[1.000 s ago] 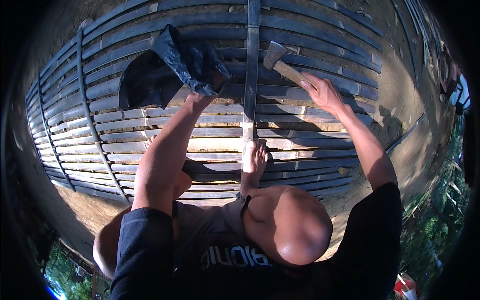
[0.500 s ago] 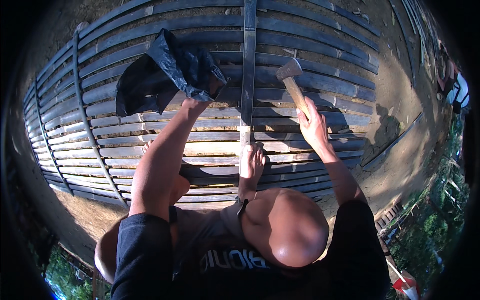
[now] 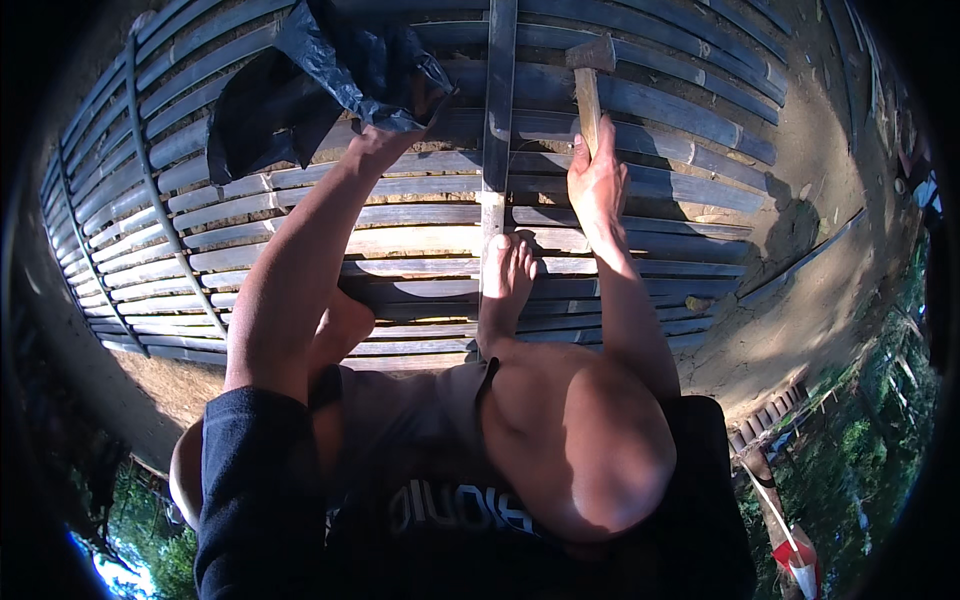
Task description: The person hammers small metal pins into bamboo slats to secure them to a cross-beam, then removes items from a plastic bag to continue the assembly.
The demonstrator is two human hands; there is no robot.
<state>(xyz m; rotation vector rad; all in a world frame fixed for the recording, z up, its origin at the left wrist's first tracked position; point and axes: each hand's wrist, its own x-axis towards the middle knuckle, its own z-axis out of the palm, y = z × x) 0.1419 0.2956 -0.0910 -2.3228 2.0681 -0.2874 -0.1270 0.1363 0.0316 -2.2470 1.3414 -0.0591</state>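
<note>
A black plastic bag (image 3: 345, 75) is bunched over my left hand (image 3: 385, 135), which appears to grip it; most of the fingers are hidden under the plastic. The bag hangs just above the bamboo slats (image 3: 420, 240). In my right hand (image 3: 598, 180) is a small hatchet (image 3: 590, 55), held by its pale wooden handle with the flared metal head pointing away from me. The hatchet is over the slats, right of the dark lengthwise strip (image 3: 498, 90).
My bare foot (image 3: 508, 280) rests on the slats at the near end of the strip. A thin pole (image 3: 800, 255) lies on the dirt (image 3: 770, 340) at the right. Thinner crosspieces (image 3: 140, 140) run over the slats at the left.
The whole view has shifted, so the slats sit higher in the picture. My right hand has moved farther away with the hatchet, whose handle now points more straight ahead. The bag stays over my left hand.
</note>
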